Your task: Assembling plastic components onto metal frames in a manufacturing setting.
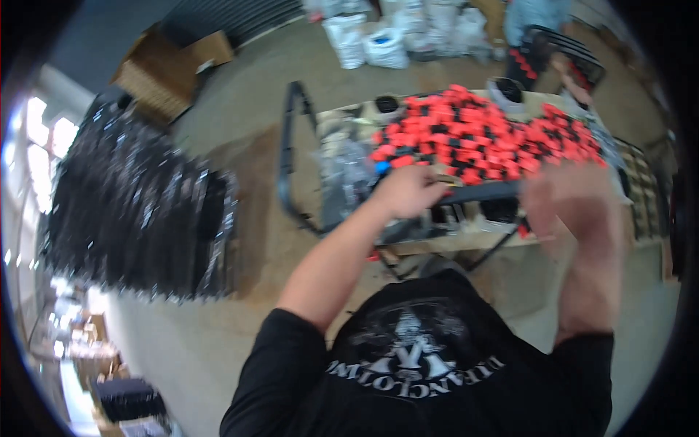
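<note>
My left hand (409, 191) is closed in a pinch at the near edge of the table, by the left part of a black bar (484, 191). A small yellowish piece shows at its fingertips, too unclear to name. My right hand (571, 200) is smeared by motion near the bar's right end, so its fingers cannot be made out. Just beyond the bar lies a heap of small red and black pieces (466, 135). A bent black tube frame (286, 156) stands at the table's left end and seems to join the bar.
Clear plastic bags (353, 167) lie on the table's left side. A large stack of black plastic-wrapped goods (131, 211) stands at left, with a cardboard box (156, 80) behind it. White sacks (386, 47) stand at the back. Another person's arm (571, 76) shows at far right, by a black slatted frame (564, 51).
</note>
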Tool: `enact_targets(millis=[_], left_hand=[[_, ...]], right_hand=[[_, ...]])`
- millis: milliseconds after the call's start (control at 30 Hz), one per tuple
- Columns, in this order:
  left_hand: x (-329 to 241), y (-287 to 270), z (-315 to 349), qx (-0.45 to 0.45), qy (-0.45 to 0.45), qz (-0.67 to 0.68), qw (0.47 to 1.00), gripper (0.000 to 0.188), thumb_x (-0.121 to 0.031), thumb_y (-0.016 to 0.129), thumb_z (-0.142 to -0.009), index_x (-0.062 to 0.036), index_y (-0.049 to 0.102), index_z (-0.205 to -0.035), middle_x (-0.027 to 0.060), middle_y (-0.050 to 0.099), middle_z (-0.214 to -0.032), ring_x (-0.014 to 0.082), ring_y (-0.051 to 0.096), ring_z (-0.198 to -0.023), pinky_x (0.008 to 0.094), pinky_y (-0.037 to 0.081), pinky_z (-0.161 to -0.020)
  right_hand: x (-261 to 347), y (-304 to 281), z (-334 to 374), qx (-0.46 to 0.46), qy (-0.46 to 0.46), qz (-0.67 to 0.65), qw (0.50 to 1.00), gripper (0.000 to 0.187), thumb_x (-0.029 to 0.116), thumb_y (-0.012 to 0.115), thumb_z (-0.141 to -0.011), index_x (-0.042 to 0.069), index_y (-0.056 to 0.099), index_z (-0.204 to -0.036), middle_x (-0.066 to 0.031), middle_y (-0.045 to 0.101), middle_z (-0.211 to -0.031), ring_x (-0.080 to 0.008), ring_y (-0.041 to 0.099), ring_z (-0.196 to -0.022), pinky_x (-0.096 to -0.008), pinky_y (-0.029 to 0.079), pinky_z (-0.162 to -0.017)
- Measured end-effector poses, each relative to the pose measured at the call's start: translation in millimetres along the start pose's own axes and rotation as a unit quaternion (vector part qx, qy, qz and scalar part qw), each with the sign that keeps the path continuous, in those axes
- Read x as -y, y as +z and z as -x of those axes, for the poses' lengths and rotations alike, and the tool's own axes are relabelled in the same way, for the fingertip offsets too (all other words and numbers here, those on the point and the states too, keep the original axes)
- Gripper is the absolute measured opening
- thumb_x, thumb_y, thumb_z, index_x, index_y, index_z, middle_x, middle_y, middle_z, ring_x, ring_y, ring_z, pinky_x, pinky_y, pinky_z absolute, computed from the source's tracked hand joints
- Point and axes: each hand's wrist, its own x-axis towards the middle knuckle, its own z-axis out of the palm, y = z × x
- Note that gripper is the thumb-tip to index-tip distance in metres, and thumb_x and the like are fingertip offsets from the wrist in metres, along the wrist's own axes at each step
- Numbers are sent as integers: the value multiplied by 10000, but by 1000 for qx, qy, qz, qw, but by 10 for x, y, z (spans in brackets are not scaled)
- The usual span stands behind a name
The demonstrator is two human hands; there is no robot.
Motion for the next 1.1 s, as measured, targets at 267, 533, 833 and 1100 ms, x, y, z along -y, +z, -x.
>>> enact_targets(millis=[267, 533, 833, 1100], left_hand=[[-32, 92, -105, 19, -18, 36, 999, 321, -299, 657, -914, -3, 713, -1024, 148, 717, -813, 251, 699, -750, 387, 532, -701], [-51, 125, -101, -6, -6, 31, 999, 383, -362, 701, -915, -1, 730, -1041, 148, 723, -850, 243, 693, -777, 369, 539, -742], [-151, 110, -160, 32, -96, 22, 995, 422, -398, 781, -843, -2, 752, -987, 104, 724, -845, 180, 672, -772, 325, 527, -745], [43, 122, -93, 70, -51, 127, 988, 244, -205, 704, -935, -6, 719, -1076, 26, 709, -873, 116, 626, -788, 299, 509, -734]], right_hand=[[-1536, -92, 533, -143, 108, 425, 887, 345, 399, 698, -903, 55, 706, -935, -155, 707, -821, -347, 693, -799, -456, 550, -740], [-1367, -169, 370, -62, 268, 401, 874, 428, 489, 633, -895, 67, 709, -916, -161, 738, -901, -353, 713, -900, -477, 550, -808], [-1297, -135, 418, -53, 285, 403, 868, 400, 469, 612, -888, 86, 724, -927, -144, 742, -915, -338, 712, -916, -467, 556, -821], [-1356, -107, 471, -67, 272, 406, 870, 402, 466, 612, -891, 88, 733, -952, -145, 743, -902, -346, 715, -892, -471, 558, -813]])
